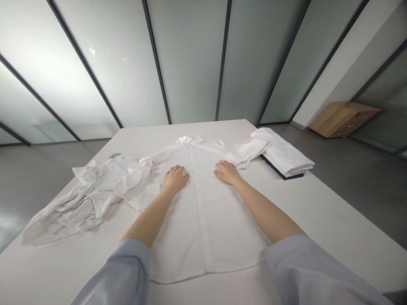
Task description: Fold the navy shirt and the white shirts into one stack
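A white button-up shirt [190,212] lies spread on the white table, its collar [188,140] at the far end and its hem towards me. The front placket runs down the middle. My left hand [176,178] rests flat on the left part of the shirt's chest, fingers stretched out. On the other side of the placket, my right hand [227,172] lies on the cloth with its fingers spread. Neither hand grips anything. The right sleeve reaches towards a stack of folded white clothes [282,152].
Crumpled white clothing [95,195] is heaped on the table's left side. Something dark and flat [276,167] sits under the folded stack. Frosted glass panels [190,59] stand behind the table [330,228]. A wooden cabinet [333,118] is on the floor at the right.
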Demonstrator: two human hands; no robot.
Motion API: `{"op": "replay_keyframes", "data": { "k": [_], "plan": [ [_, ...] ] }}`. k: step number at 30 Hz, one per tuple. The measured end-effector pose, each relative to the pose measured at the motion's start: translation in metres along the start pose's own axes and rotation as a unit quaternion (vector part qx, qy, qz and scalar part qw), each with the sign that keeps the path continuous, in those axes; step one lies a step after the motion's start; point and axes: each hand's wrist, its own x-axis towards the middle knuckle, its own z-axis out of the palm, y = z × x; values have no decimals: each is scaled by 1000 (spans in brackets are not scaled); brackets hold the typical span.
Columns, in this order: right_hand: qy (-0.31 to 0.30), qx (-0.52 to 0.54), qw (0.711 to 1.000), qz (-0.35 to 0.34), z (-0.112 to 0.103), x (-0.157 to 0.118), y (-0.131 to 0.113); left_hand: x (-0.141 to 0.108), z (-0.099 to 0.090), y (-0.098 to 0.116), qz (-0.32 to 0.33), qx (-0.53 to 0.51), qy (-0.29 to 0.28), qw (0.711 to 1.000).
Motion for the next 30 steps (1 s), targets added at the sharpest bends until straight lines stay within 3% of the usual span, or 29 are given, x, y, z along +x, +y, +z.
{"op": "replay_keyframes", "data": {
  "k": [7, 10, 16, 22, 27, 30],
  "plan": [
    [15, 24, 999, -19, 2, -4, 7, -1, 8, -14, 12, -39, 4, 999],
    [53, 47, 997, -12, 2, -3, 7, 0, 11, -14, 14, -42, 12, 999],
    [211, 29, 969, 129, -3, -3, 23, 1, 14, -15, 19, -60, 23, 998],
    [122, 38, 955, 269, -3, -1, 45, 2, 12, -14, 17, -73, 19, 997],
    [169, 89, 934, 303, -2, 2, 55, 1, 12, -13, 18, -84, 24, 996],
    [270, 143, 919, 248, -4, 3, 58, 1, 13, -13, 20, -89, 28, 995]
  ]
}}
